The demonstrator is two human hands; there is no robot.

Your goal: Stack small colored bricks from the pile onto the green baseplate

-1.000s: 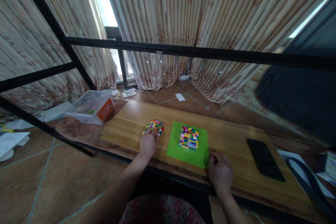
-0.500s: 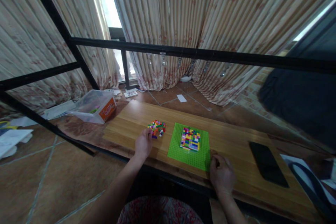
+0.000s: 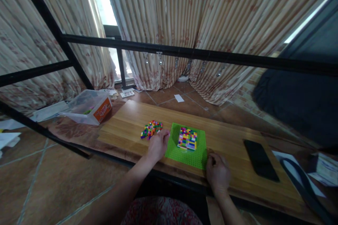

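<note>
My left hand (image 3: 158, 145) is closed in a pinch at the left edge of the green studded baseplate (image 3: 194, 160). A small pinkish toy brick (image 3: 168, 133) seems to show at its fingertips, too small to make out well. On the baseplate stands a square block of many-coloured toy bricks (image 3: 188, 138), several layers high. Loose toy bricks (image 3: 151, 128) lie in a pile on the wood, just beyond my left hand. Curled at the baseplate's right edge is my right hand (image 3: 218, 172); what its fingers hold, if anything, is hidden.
A black phone (image 3: 260, 160) lies on the wooden table (image 3: 224, 133) to the right. Left of the table stands a clear plastic box (image 3: 87, 107) with an orange label. A black metal bar (image 3: 190, 52) crosses in front of the curtains (image 3: 174, 17).
My left hand has moved right, from the pile of loose bricks to the baseplate's left edge, uncovering more of the pile. My right hand stays beside the baseplate. The view has shifted slightly.
</note>
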